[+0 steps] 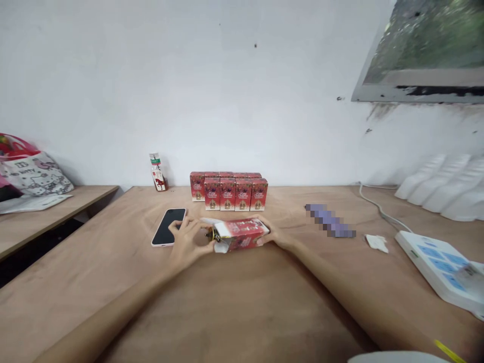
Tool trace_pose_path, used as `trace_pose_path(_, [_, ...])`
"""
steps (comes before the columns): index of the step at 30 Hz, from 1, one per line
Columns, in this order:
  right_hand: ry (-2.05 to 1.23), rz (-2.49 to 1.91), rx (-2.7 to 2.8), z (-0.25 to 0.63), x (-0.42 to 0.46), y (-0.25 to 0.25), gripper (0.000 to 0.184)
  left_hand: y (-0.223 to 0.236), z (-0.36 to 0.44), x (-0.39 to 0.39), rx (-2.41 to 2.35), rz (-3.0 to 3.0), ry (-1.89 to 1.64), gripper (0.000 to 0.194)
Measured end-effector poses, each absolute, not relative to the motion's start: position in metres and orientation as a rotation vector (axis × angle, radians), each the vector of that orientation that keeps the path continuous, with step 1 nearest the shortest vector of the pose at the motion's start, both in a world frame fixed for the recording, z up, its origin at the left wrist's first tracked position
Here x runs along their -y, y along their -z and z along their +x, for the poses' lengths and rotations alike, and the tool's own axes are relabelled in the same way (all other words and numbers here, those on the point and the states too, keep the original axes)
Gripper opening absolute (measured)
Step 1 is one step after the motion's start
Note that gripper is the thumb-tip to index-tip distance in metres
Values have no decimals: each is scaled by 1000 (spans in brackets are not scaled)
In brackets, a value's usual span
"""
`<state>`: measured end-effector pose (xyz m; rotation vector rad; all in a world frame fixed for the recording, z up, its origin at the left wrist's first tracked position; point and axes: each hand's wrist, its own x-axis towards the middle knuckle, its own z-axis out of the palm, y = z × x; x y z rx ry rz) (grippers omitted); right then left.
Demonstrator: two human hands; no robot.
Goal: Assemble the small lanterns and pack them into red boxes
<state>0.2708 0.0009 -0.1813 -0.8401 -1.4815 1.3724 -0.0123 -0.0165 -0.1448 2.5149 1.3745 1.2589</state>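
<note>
A red printed box (pixel 247 233) lies on its side just above the table, its open end facing left with white flaps folded out. My right hand (pixel 274 234) grips the closed right end, fingers wrapped round it. At the open end, my left hand (pixel 189 239) is curled, its thumb and forefinger against the flaps. Between those fingers a small gold and dark object (pixel 212 234) pokes out of the opening; most of it is hidden inside. Behind my hands, several matching red boxes (pixel 227 194) stand upright in two rows.
A phone (pixel 169 227) lies beside my left hand. Farther back stands a small bottle (pixel 158 174). To the right are a blurred purple item (pixel 329 221), a crumpled tissue (pixel 376 243), a white device (pixel 434 262) with a cable (pixel 378 206), and white stacked shapes (pixel 434 189).
</note>
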Motion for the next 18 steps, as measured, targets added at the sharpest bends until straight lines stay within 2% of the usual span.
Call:
trace_pose_path(3, [-1528, -847, 1298, 307, -7, 179, 60, 127, -10, 11, -1236, 2356, -1430, 19])
trace_pose_path(8, [-1334, -827, 1000, 356, -16, 185, 37, 88, 13, -7, -959, 2309, -1559, 19])
trace_pose_path(12, [-1134, -700, 805, 364, -22, 190, 33, 72, 49, -31, -1034, 2472, -1318, 19])
trace_pose_path(18, [-1104, -698, 742, 356, -28, 191, 25, 87, 100, -60, -1305, 2553, -962, 20])
